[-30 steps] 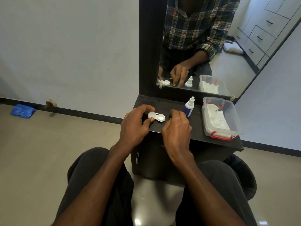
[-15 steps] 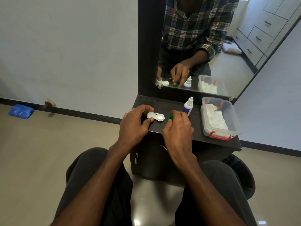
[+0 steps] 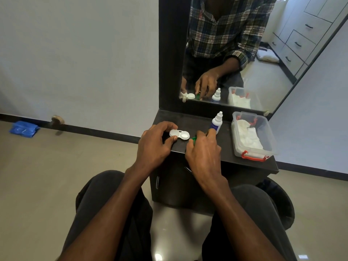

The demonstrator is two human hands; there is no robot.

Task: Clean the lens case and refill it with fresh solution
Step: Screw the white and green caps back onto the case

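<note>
While you sit with your dark-trousered knees drawn up to the small dark wooden dressing table [image 3: 203, 147], both of your forearms reach forward over its near edge. Your left hand [image 3: 153, 146] curls around the left end of the white plastic twin-well lens case [image 3: 179, 134], thumb and fingers pinching its left well where the white cap is still on. The case lies flat on the table top, toward the near left corner, and its right well stands open. Your right hand [image 3: 202, 149] sits just right of the case, its fingers bent around a small green screw cap [image 3: 193, 139] that peeps out at the fingertips, close beside the open well. Past that hand, nearer the middle of the table, stands a small white dropper bottle with a blue label [image 3: 216, 123], upright and capped. On the right side of the table rests a clear plastic box with red clips [image 3: 263, 147], holding white crumpled tissue [image 3: 248, 136]. At the back of the table rises a dark-framed mirror [image 3: 169, 53], repeating your hands, the case and the bottle.
</note>
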